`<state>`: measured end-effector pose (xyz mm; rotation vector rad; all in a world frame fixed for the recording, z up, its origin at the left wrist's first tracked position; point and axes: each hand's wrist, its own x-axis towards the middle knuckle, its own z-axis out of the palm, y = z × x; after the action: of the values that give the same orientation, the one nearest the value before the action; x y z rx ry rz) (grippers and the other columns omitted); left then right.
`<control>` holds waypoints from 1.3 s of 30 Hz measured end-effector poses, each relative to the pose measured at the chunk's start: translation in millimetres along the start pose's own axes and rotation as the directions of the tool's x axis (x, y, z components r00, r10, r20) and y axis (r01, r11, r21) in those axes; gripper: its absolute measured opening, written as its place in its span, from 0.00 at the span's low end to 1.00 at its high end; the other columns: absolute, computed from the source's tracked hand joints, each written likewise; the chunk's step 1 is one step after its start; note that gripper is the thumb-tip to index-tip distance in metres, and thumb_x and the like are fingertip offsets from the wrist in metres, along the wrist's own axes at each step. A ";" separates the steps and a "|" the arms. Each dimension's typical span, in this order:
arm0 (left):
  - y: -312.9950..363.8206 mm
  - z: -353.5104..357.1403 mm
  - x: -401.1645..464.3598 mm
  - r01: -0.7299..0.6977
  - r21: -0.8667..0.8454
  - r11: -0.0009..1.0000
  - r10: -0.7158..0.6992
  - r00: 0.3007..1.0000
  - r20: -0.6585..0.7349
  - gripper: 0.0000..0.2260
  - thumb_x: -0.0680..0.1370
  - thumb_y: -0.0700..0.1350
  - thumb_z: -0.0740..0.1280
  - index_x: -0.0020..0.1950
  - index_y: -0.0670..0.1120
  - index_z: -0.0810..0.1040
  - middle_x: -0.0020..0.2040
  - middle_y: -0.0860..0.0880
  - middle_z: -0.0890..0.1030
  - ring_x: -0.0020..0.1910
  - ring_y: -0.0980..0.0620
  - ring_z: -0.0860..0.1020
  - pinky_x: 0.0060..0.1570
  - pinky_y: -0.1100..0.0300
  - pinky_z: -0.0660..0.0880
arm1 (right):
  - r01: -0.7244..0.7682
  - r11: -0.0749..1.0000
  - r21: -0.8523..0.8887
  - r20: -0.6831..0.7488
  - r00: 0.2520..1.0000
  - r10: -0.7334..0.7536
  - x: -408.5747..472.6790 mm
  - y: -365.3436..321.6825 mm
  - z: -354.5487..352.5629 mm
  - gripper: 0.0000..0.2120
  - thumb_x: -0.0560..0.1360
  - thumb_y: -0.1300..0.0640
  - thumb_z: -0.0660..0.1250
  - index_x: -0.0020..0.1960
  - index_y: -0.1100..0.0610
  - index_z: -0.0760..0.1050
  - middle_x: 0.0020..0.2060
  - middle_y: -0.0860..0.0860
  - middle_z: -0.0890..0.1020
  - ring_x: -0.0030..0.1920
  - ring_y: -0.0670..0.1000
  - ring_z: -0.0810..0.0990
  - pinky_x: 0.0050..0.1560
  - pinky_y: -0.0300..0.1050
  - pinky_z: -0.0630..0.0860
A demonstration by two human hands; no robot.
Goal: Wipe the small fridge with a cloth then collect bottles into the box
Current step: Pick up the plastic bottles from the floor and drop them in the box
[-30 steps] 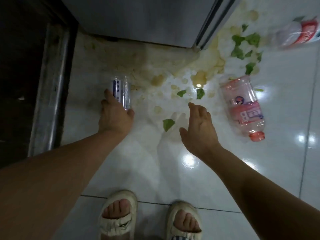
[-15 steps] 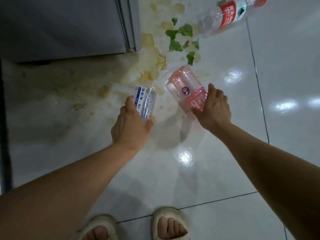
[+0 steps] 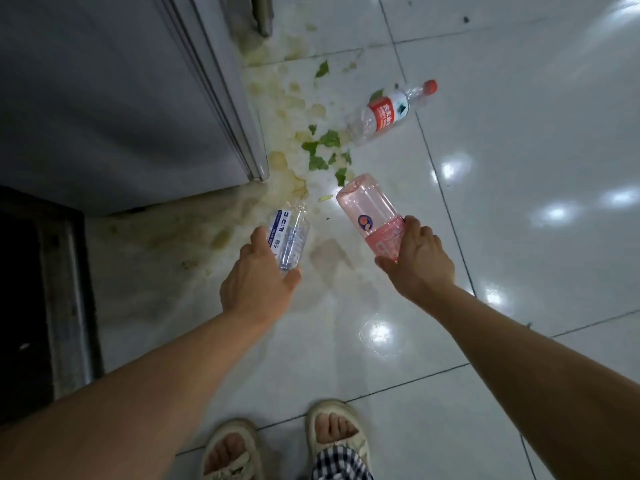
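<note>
Beige sandals [image 3: 334, 434] stand at the near edge of the white tiled floor [image 3: 519, 237]. Above them, the left hand [image 3: 258, 284] curls its fingers and thumb round the lower end of a clear blue-labelled bottle [image 3: 289, 237], which juts past the fingertips. The right hand [image 3: 420, 259] grips a pink bottle [image 3: 372, 216] by its label end, base pointing away. Beyond lie green leaf scraps [image 3: 323, 148] in yellowish stains beside the grey fridge [image 3: 104, 98], then a red-labelled bottle [image 3: 388, 114] on its side.
</note>
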<state>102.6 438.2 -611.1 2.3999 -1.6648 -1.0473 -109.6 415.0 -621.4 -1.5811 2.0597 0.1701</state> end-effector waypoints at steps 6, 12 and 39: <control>78.6 -113.2 -58.7 -0.143 -0.009 0.990 0.143 0.989 0.023 0.30 0.73 0.53 0.67 0.70 0.51 0.58 0.62 0.47 0.74 0.57 0.43 0.75 0.54 0.47 0.75 | -0.051 0.993 0.107 -0.047 0.997 0.056 -58.3 -16.6 -135.2 0.34 0.72 0.47 0.70 0.70 0.58 0.57 0.59 0.58 0.72 0.59 0.59 0.71 0.55 0.54 0.72; 170.4 -214.0 -108.7 -0.239 0.009 0.971 0.239 0.970 0.040 0.26 0.73 0.52 0.68 0.66 0.48 0.61 0.57 0.45 0.74 0.52 0.43 0.76 0.50 0.46 0.76 | -0.066 0.993 0.101 -0.109 0.991 0.077 -108.2 -17.0 -271.0 0.33 0.72 0.47 0.70 0.69 0.57 0.58 0.57 0.57 0.72 0.58 0.57 0.72 0.53 0.52 0.74; 481.2 -209.4 -56.9 0.049 -0.062 0.997 -0.056 0.991 -0.118 0.28 0.73 0.53 0.66 0.67 0.46 0.59 0.58 0.44 0.76 0.52 0.41 0.77 0.50 0.47 0.76 | 0.115 0.992 0.059 -0.120 0.987 -0.107 79.4 140.3 -537.2 0.31 0.71 0.46 0.69 0.67 0.56 0.61 0.55 0.55 0.73 0.56 0.57 0.73 0.45 0.47 0.68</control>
<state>-187.9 212.7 -232.4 2.4292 -1.5195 -0.9248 -432.1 170.4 -233.2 -1.6956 2.0351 -0.0309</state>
